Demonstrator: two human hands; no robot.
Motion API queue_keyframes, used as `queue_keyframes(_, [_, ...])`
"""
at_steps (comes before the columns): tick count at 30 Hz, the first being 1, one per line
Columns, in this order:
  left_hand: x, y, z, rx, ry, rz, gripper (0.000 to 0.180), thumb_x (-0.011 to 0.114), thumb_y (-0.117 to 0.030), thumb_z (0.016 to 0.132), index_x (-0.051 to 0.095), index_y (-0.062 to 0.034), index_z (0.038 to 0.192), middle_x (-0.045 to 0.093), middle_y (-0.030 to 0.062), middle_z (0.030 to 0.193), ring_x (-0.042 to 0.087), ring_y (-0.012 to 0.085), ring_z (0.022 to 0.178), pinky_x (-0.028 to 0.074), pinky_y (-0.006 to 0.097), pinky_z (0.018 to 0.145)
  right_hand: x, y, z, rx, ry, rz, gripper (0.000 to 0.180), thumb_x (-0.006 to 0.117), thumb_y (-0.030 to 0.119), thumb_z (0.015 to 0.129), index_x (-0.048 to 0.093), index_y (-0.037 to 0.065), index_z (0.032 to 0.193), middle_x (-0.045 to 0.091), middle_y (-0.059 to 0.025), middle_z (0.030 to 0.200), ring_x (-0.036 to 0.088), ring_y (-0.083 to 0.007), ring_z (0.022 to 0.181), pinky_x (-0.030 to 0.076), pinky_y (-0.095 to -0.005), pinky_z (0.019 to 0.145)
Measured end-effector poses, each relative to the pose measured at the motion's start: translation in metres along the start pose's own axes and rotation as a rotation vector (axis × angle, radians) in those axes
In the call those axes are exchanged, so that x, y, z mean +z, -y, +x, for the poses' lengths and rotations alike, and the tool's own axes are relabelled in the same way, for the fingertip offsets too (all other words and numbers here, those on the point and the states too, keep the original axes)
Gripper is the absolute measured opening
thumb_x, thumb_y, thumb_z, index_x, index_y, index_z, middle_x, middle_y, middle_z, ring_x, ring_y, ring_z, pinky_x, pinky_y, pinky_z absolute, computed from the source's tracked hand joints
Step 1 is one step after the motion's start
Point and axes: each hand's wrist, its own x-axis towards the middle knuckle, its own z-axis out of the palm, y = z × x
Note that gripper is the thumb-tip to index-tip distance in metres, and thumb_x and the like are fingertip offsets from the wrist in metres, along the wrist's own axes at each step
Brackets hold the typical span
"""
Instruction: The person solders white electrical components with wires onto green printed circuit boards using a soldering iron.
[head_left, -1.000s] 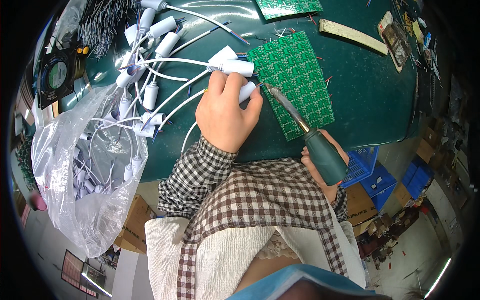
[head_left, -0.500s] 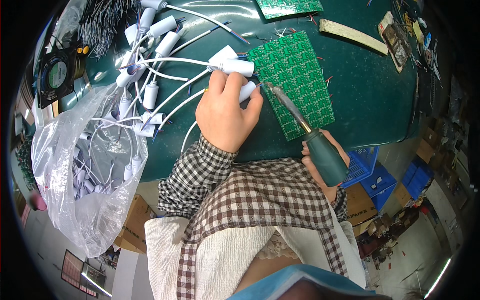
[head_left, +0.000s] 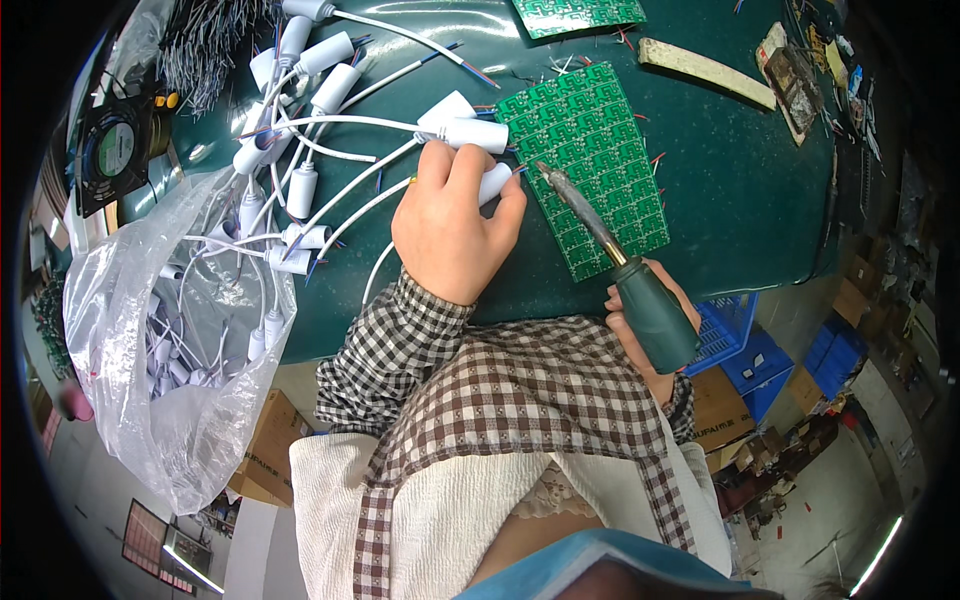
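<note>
My left hand (head_left: 450, 225) is closed on a white lamp holder (head_left: 495, 182), a small cylinder with a cable. Short wires stick out of its end toward the left edge of a green circuit board panel (head_left: 595, 165). A second white cylinder (head_left: 475, 134) lies just beyond my fingers. My right hand (head_left: 650, 320) grips the dark green handle of a soldering iron (head_left: 655, 315). The iron slants up and left over the panel, its tip close to the wire ends. Whether tip and wire touch, I cannot tell.
A pile of white cabled cylinders (head_left: 330, 88) lies to the left, beside a clear plastic bag (head_left: 180, 400) holding more. A black fan (head_left: 112, 150) stands at far left. Beyond the panel are another green board (head_left: 580, 14), a pale bar (head_left: 705, 73) and a dirty block (head_left: 790, 85).
The soldering iron's tip has shifted slightly to the right, away from the wire ends. My left hand and the panel stay where they were.
</note>
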Motion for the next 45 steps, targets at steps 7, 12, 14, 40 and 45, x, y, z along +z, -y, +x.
queue_keyframes(7, [0.001, 0.001, 0.0, 0.002, -0.006, -0.005, 0.024, 0.079, -0.021, 0.076, 0.063, -0.0077, 0.088, 0.054, 0.0092, 0.088, 0.062, 0.0288, 0.069, 0.05, 0.04, 0.058, 0.001, -0.003, 0.0, 0.019, -0.013, 0.036, 0.062, 0.087, 0.029, 0.076, 0.064, -0.004, 0.123, 0.072, -0.0166, 0.111, 0.072, -0.0304, 0.096, 0.058, -0.0383, 0.086])
queue_keyframes(12, [0.002, 0.002, 0.0, 0.009, -0.008, -0.007, 0.024, 0.079, -0.021, 0.076, 0.063, -0.0078, 0.088, 0.054, 0.0092, 0.088, 0.062, 0.0288, 0.069, 0.05, 0.04, 0.058, 0.0, -0.002, 0.001, 0.031, -0.021, 0.056, 0.062, 0.087, 0.03, 0.076, 0.064, -0.004, 0.124, 0.072, -0.0173, 0.112, 0.072, -0.031, 0.098, 0.058, -0.039, 0.087])
queue_keyframes(14, [0.002, 0.002, -0.001, 0.013, -0.012, -0.011, 0.024, 0.079, -0.021, 0.076, 0.063, -0.0079, 0.089, 0.054, 0.0092, 0.088, 0.062, 0.0288, 0.069, 0.051, 0.04, 0.059, -0.001, -0.003, 0.001, 0.021, -0.032, 0.05, 0.062, 0.087, 0.03, 0.076, 0.064, -0.004, 0.123, 0.072, -0.0175, 0.113, 0.072, -0.0313, 0.098, 0.058, -0.0393, 0.087])
queue_keyframes(40, [-0.012, 0.001, -0.006, 0.01, 0.078, -0.037, 0.033, 0.083, -0.018, 0.078, 0.064, -0.0055, 0.102, 0.061, 0.0126, 0.096, 0.064, 0.0316, 0.078, 0.053, 0.039, 0.066, -0.003, -0.005, 0.005, 0.028, -0.085, 0.092, 0.063, 0.088, 0.028, 0.075, 0.065, -0.005, 0.123, 0.074, -0.0146, 0.102, 0.074, -0.0264, 0.09, 0.058, -0.036, 0.082])
queue_keyframes(45, [-0.07, 0.01, 0.001, 0.202, 0.123, -0.143, 0.042, 0.081, -0.011, 0.077, 0.064, -0.0018, 0.113, 0.067, 0.0132, 0.112, 0.065, 0.0334, 0.1, 0.051, 0.043, 0.082, -0.004, -0.01, 0.007, -0.037, -0.132, 0.098, 0.061, 0.087, 0.021, 0.075, 0.064, -0.006, 0.124, 0.075, -0.013, 0.096, 0.074, -0.0215, 0.082, 0.058, -0.0333, 0.079])
